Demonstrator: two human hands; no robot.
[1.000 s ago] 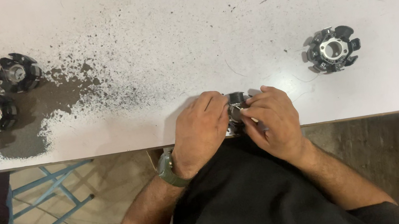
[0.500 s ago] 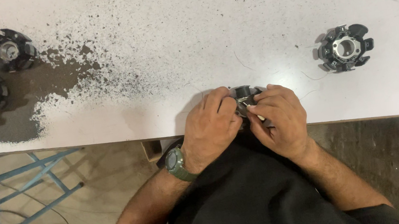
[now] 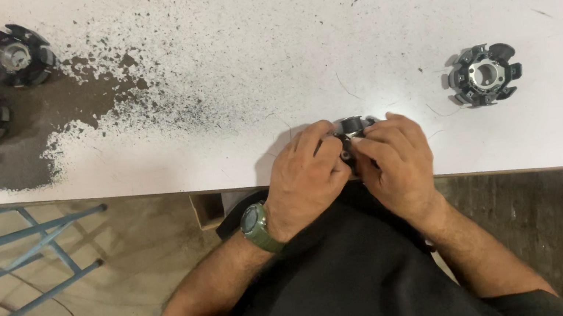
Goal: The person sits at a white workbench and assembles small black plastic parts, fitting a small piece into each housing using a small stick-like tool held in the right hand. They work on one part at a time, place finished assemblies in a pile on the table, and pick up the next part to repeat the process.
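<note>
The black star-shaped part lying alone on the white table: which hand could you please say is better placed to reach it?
Right, probably. The lone part lies on the right hand's side; the left hand would have to cross over. Both hands grip a small dark part.

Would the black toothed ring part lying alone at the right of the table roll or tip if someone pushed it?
The ring part lies flat, so it would probably slide, not roll. Its thick spokes look rigid, likely heavy for its size. The table looks smooth there.
</note>
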